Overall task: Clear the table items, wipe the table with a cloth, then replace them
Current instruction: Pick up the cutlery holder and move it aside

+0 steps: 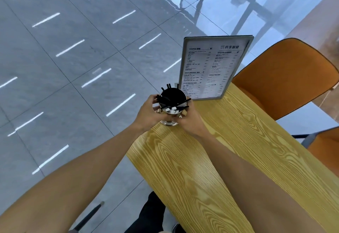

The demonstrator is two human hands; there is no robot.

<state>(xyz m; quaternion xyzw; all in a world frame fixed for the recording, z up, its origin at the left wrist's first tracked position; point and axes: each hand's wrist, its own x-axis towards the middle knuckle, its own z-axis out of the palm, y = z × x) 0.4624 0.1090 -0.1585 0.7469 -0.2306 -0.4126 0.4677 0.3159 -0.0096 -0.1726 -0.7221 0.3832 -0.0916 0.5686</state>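
A shiny metal cup [172,104] holding several black sticks and white packets stands at the far left corner of the wooden table [211,159]. My left hand [147,112] wraps its left side and my right hand [190,118] wraps its right side. The cup's base touches the table edge. Just behind it a framed menu stand [212,67] stands upright on the table. No cloth is in view.
An orange chair [286,78] sits at the table's far right side, and part of a second orange chair [324,146] shows at the right edge. Grey tiled floor [73,58] lies to the left. A dark shoe and trouser leg [152,212] appear below the table edge.
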